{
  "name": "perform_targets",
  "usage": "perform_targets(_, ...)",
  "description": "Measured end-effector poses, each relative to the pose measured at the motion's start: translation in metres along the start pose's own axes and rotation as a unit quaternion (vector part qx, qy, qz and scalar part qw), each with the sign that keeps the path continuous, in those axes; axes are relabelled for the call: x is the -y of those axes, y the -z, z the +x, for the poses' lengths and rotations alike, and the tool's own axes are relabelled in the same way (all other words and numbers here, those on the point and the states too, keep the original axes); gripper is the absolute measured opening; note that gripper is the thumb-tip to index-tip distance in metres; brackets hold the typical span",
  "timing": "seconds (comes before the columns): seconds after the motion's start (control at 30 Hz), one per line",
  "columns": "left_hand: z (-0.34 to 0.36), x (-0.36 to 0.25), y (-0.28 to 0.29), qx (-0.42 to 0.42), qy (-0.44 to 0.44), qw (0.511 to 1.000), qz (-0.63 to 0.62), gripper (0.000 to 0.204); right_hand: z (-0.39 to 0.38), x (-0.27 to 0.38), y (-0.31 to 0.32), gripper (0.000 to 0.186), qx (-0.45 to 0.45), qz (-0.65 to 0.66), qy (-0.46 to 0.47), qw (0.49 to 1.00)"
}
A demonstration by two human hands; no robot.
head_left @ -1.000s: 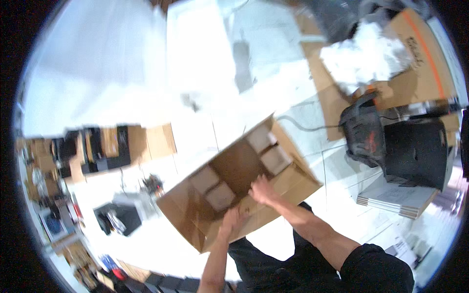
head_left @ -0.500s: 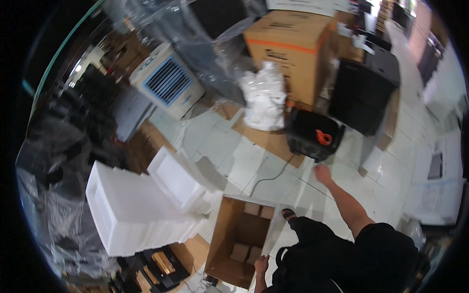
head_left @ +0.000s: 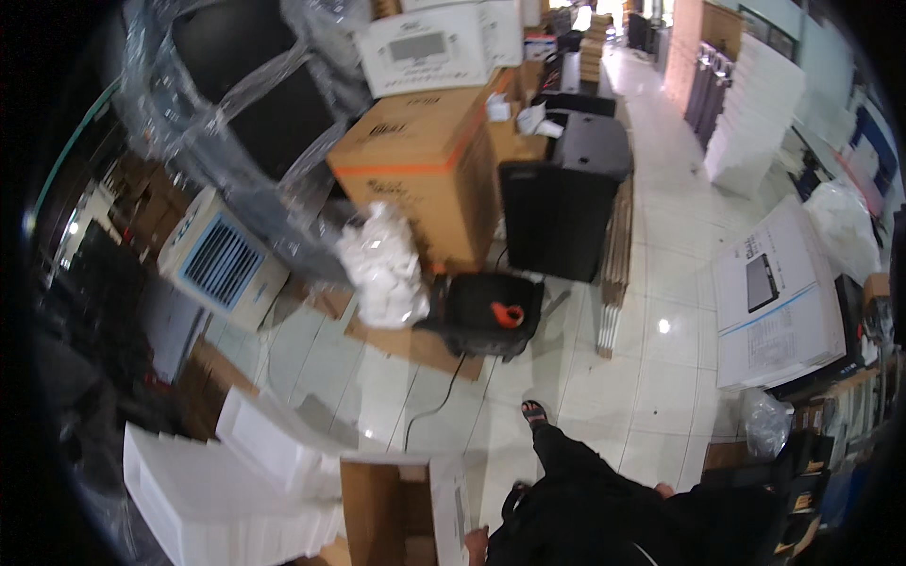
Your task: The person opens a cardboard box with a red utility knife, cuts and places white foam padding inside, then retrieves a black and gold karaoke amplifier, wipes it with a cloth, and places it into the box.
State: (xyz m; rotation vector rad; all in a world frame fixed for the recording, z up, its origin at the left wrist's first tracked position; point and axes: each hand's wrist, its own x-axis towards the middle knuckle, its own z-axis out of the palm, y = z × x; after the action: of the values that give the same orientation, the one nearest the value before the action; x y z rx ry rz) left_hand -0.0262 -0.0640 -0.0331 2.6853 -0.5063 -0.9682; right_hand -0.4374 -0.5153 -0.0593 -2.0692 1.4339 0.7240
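My left hand point(head_left: 477, 545) is at the right edge of an open cardboard box point(head_left: 373, 514), its fingers closed on the rim. The box has a brown inside, a pale outside and brown cardboard pieces within; its lower part runs out of view. My right hand point(head_left: 665, 490) hangs low beside my dark clothing, with only a small part showing and its fingers hidden. Ahead, an orange-red object like a tape dispenser point(head_left: 508, 314) lies on a low black seat-like stand point(head_left: 462, 297). White foam pieces point(head_left: 208, 491) are stacked left of the box.
A cream air cooler point(head_left: 225, 259) stands at left. Beyond the stand are a white plastic-wrapped bundle point(head_left: 382, 269), a large brown carton point(head_left: 415, 170) and a black panel point(head_left: 552, 222). A white carton point(head_left: 779, 297) stands at right. A cable point(head_left: 434, 407) crosses the tiled floor.
The view has swung right, so things shift left and the box sits lower. My right arm, stretched forward before, is now down by my side. My left hand stays on the box rim.
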Motion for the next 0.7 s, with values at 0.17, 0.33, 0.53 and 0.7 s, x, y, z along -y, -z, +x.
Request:
perform_targets(0.17, 0.036, -0.021, 0.046, 0.04, 0.16, 0.98, -0.111, 0.027, 0.055, 0.151, 0.01, 0.035, 0.057, 0.098, 0.01, 0.994)
perform_targets(0.33, 0.16, -0.086, 0.104, 0.027, 0.127, 0.98, -0.15, 0.027, 0.183, 0.259, 0.153, 0.051, -0.025, 0.092, 0.107, 0.99)
perform_targets(0.53, 0.298, -0.197, 0.201, -0.145, 0.062, 0.916, -0.37, 0.035, 0.212, 0.397, 0.399, 0.039, -0.062, 0.142, 0.267, 0.951)
perform_targets(0.7, 0.331, -0.294, 0.267, -0.13, -0.019, 0.958, -0.256, 0.046, 0.212, 0.474, 0.481, 0.037, -0.148, 0.201, 0.299, 0.921)
